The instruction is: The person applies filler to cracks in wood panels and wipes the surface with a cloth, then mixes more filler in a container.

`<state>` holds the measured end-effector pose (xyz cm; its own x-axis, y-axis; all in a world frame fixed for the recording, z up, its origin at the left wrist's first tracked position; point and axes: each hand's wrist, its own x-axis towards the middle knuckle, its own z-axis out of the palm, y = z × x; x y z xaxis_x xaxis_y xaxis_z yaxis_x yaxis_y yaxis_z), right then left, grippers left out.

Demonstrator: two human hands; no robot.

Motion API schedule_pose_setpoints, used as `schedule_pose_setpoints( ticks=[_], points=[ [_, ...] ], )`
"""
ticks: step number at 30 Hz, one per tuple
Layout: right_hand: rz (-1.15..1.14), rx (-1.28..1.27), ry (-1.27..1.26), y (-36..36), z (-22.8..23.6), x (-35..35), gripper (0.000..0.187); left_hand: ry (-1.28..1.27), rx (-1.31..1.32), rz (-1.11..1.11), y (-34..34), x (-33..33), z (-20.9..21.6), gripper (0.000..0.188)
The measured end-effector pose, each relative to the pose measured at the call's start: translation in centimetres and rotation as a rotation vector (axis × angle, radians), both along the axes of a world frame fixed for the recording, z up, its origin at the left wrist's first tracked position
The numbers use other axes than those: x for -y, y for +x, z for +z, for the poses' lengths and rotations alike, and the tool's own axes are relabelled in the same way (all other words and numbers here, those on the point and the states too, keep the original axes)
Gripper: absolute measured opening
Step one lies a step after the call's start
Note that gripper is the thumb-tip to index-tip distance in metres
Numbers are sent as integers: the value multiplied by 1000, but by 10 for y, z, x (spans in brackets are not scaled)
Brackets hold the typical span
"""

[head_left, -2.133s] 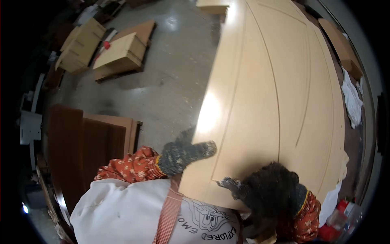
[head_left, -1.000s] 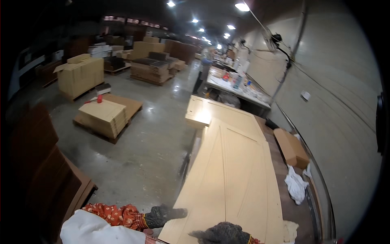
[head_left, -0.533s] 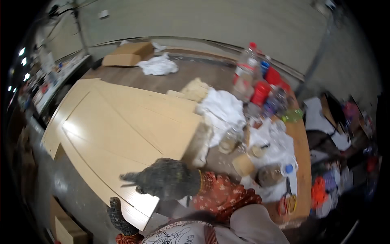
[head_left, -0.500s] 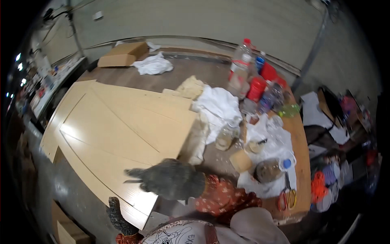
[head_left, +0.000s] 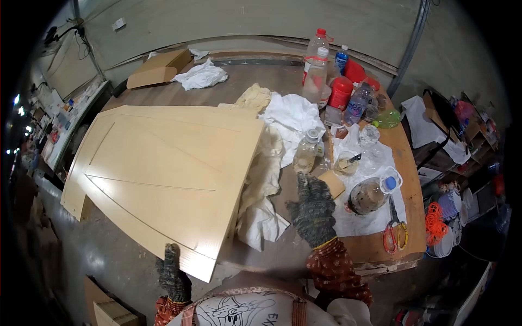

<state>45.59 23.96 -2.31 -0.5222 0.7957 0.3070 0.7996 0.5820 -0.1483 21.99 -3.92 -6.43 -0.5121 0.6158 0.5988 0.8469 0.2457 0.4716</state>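
Note:
A pale yellow wooden panel (head_left: 147,157) with dark lines across its face lies tilted over the table's left side. At its near edge my left hand (head_left: 174,274), in a dark grey knit glove, grips the panel with the thumb on top; its fingers are hidden beneath. My right hand (head_left: 314,209), gloved alike, is over the table with fingers stretched forward and thumb apart. Its fingertips are by the base of a clear bottle of yellowish liquid (head_left: 306,152) and beside a tan block (head_left: 333,183); whether they touch either, I cannot tell.
White cloths (head_left: 293,122) lie right of the panel. Several bottles and a red jar (head_left: 341,92) stand at the back right. A blue-capped bottle (head_left: 370,195) and scissors (head_left: 395,231) are near the right edge. A cardboard box (head_left: 159,69) sits at the back left.
My right hand has moved off the panel's near right corner, rightward to the tan block and bottle. My left hand has shifted slightly right along the panel's edge.

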Motion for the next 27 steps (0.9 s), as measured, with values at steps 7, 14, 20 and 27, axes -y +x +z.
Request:
schedule_pose_setpoints(
  ticks=[7,14,20,27],
  points=[
    [284,55,-108,-71,-44,24,72,-17,1237,-220,-9,-7,63,20],
    [245,-432,-577,-43,-30,-7,30,-45,1120,-361,-49,14,95,18],
    [163,-158,-351,-22,-6,8,39,66,214,-563,-86,-14,113,48],
    [278,359,-146,-74,-96,3,43,-214,-288,-650,-84,-48,122,57]
  ],
)
